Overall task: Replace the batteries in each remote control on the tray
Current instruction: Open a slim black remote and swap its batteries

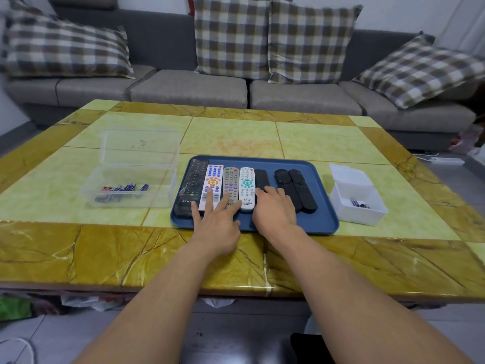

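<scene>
Seven remotes point(247, 189) on blue tray point(320, 219)

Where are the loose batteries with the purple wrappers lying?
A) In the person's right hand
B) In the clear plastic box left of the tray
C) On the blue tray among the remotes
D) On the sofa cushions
B: the batteries lie in the clear plastic box, its lid open, on the table left of the blue tray.
</scene>
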{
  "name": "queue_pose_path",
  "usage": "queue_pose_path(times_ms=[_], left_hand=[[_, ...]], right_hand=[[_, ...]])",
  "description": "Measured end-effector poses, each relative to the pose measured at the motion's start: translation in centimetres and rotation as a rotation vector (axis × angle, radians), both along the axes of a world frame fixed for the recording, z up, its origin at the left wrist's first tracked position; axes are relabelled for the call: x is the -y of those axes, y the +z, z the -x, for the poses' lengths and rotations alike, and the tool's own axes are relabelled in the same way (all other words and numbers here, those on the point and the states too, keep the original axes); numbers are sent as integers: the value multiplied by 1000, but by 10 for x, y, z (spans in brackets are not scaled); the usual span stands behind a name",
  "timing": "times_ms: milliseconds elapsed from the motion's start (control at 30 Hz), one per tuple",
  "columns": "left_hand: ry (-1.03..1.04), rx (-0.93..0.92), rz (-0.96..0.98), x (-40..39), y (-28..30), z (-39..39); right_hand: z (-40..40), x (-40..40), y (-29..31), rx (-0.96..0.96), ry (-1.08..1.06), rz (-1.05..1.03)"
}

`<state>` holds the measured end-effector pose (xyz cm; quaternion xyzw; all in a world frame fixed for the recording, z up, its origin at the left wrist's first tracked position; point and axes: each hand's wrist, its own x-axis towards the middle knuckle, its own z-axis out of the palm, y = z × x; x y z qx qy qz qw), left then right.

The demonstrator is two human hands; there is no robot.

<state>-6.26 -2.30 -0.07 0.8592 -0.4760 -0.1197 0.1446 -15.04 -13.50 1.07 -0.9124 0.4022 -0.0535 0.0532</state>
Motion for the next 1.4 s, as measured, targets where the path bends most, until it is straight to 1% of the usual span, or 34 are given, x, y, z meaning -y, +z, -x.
queue_pose_path(times_ms=[67,167,300,400,467,533,567,600,667,700,733,767,800,867,933,1000,1067,1400], left_hand=[[-1,-4,-3,0,0,1],[-3,-14,-7,-1,0,0],[-2,-36,22,-2,2,-2],[18,-42,120,-2,4,-3],[59,-52,266,-1,6,-6],[109,-99,469,-2,12,-7],[132,-154,561,-3,16,-6],[152,-228,623,-4,23,-3],[162,-450,662,-4,35,3],[152,-603,675,-5,40,5],[146,-756,699,-5,44,6],[146,-872,739,-4,47,8],[155,-934,787,-5,48,8],[176,-981,874,-6,50,12],[185,-1030,919,-8,52,16],[188,-1035,926,-9,51,17],[197,-1023,921,-11,51,18],[214,-1001,891,-18,51,10]], right_hand=[[-1,1,2,25,-26,-43],[-1,1,7,7,-66,-47],[5,-1,17,45,-124,-81],[13,-1,31,98,-149,-67],[22,0,43,179,-171,-33],[31,0,54,406,-192,-73],[35,-2,58,575,-194,-144],[37,-4,60,756,-186,-258],[40,-16,65,1079,-162,-613],[40,-23,65,1202,-156,-838],[40,-30,65,1276,-150,-1024],[41,-36,65,1300,-150,-1126],[41,-40,63,1302,-163,-1175],[41,-41,61,1299,-218,-1238],[43,-43,61,1247,-279,-1314],[44,-45,59,1146,-297,-1322],[43,-47,57,1102,-288,-1278],[38,-42,53,1092,-249,-1261]])
